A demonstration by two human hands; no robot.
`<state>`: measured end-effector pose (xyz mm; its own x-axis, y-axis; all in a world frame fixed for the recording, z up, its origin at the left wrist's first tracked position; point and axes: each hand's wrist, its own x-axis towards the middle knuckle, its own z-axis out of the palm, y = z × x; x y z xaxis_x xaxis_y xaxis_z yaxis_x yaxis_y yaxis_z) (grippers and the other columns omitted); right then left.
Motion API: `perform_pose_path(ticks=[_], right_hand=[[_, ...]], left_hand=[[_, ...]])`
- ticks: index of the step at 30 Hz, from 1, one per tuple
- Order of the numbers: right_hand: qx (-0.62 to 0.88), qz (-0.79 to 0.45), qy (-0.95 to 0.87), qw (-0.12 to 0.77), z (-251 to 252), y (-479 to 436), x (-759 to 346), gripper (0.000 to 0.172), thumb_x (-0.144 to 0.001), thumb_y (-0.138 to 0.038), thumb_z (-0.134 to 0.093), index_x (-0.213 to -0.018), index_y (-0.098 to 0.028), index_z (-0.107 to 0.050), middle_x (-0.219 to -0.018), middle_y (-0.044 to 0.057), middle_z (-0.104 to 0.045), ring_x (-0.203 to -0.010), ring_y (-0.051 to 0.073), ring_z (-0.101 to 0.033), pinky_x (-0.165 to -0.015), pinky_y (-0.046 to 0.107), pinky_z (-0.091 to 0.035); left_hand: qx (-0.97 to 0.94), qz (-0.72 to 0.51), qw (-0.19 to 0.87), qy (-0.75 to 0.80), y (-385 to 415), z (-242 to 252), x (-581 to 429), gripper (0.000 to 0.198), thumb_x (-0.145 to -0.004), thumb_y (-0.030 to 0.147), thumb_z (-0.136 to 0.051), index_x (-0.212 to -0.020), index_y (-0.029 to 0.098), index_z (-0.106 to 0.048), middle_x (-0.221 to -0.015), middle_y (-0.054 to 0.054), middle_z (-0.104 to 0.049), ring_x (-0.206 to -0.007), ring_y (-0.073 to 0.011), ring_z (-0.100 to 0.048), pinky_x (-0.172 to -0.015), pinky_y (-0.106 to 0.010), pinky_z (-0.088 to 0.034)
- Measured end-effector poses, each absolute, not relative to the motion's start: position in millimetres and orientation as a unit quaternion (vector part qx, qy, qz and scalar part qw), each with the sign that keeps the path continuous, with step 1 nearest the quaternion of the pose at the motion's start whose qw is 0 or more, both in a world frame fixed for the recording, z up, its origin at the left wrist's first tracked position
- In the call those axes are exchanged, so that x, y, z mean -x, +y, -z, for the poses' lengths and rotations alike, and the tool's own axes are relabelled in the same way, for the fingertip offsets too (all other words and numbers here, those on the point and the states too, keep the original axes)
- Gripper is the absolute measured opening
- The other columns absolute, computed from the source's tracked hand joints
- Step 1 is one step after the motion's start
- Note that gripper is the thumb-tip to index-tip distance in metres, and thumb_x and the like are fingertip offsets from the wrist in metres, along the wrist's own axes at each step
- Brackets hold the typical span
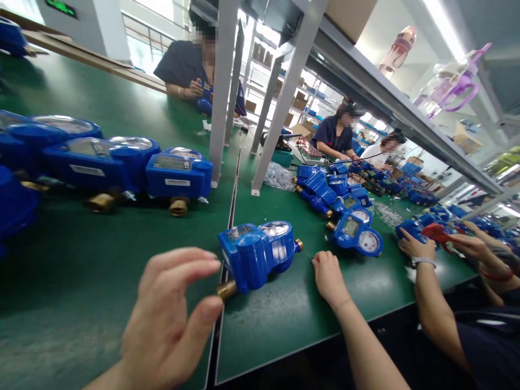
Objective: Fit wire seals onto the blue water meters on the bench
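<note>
A blue water meter (255, 254) with brass pipe ends lies on the green table in front of me, across the seam between two table tops. My left hand (170, 319) is open at its left end, thumb and fingers apart around the near brass fitting (226, 290); I cannot tell whether the fingertips touch it. To the right of the meter, my right hand (330, 279) is closed in a pinch on a thin wire (309, 254) that runs toward the meter's other brass end. The far end of the wire is too fine to follow.
Several more blue meters (176, 176) stand in a row at left, and others (353, 227) cluster at right. Grey shelf posts (280, 97) rise behind the meter. At right, a co-worker's hands (418, 249) work with a red-handled tool (436, 233). Other people sit across the table.
</note>
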<state>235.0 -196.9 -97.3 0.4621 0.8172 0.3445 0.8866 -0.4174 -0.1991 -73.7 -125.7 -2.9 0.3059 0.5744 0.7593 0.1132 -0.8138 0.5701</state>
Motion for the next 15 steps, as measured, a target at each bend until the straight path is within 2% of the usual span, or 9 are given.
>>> perform_pose_path(ticks=[2,4,6,8,11,13,15], right_hand=[[0.829,0.096,-0.514,0.199,100,-222,-219,0.015,-0.090,-0.016,-0.042,-0.080,-0.015,-0.053,-0.083,0.006,-0.054,-0.079,0.018,-0.050,-0.074,0.035,-0.044],[0.816,0.087,-0.526,0.221,101,-245,-201,0.013,-0.090,-0.016,-0.042,-0.081,-0.017,-0.052,-0.083,0.006,-0.054,-0.078,0.019,-0.049,-0.072,0.034,-0.043],[0.800,0.074,-0.545,0.240,100,-265,-185,0.012,-0.089,-0.016,-0.042,-0.082,-0.019,-0.051,-0.084,0.004,-0.054,-0.079,0.018,-0.049,-0.073,0.033,-0.043],[0.785,0.062,-0.560,0.256,99,-281,-173,0.012,-0.090,-0.015,-0.042,-0.084,-0.020,-0.051,-0.084,0.003,-0.054,-0.080,0.018,-0.049,-0.074,0.033,-0.043],[0.770,0.055,-0.573,0.278,100,-296,-164,0.013,-0.090,-0.014,-0.041,-0.087,-0.020,-0.052,-0.087,0.003,-0.054,-0.084,0.017,-0.049,-0.077,0.033,-0.044],[0.763,0.054,-0.576,0.289,103,-303,-164,0.012,-0.090,-0.016,-0.043,-0.091,-0.021,-0.054,-0.091,0.004,-0.054,-0.089,0.018,-0.049,-0.080,0.034,-0.044],[0.753,0.054,-0.584,0.296,107,-309,-164,0.013,-0.089,-0.018,-0.046,-0.098,-0.022,-0.055,-0.098,0.005,-0.054,-0.095,0.019,-0.048,-0.085,0.037,-0.044]], left_hand=[[-0.851,-0.463,0.225,0.102,-150,4,69,0.022,-0.084,0.016,-0.050,-0.105,0.022,-0.052,-0.101,-0.005,-0.053,-0.093,-0.0171,-0.052,-0.080,-0.027,-0.048],[-0.905,-0.353,0.233,0.050,-168,12,54,0.021,-0.084,0.012,-0.049,-0.101,0.022,-0.055,-0.100,-0.004,-0.057,-0.090,-0.0154,-0.055,-0.078,-0.024,-0.050],[-0.938,-0.285,0.188,0.055,-179,26,31,0.025,-0.083,0.009,-0.048,-0.103,0.021,-0.057,-0.108,-0.006,-0.060,-0.098,-0.0187,-0.057,-0.086,-0.031,-0.050],[-0.960,-0.250,0.105,0.071,-181,45,7,0.035,-0.081,0.009,-0.051,-0.115,0.019,-0.056,-0.126,-0.010,-0.055,-0.116,-0.0256,-0.050,-0.096,-0.042,-0.045],[-0.976,-0.200,0.027,0.083,-178,72,-19,0.043,-0.082,0.025,-0.059,-0.123,0.014,-0.053,-0.138,-0.015,-0.043,-0.128,-0.0304,-0.038,-0.104,-0.049,-0.036],[-0.981,-0.165,0.026,0.096,-176,83,-25,0.048,-0.083,0.038,-0.058,-0.122,0.012,-0.055,-0.136,-0.017,-0.044,-0.128,-0.0305,-0.040,-0.105,-0.048,-0.035],[-0.984,-0.137,0.033,0.107,-176,86,-24,0.053,-0.082,0.043,-0.059,-0.123,0.011,-0.055,-0.136,-0.018,-0.044,-0.127,-0.0307,-0.040,-0.105,-0.046,-0.036]])
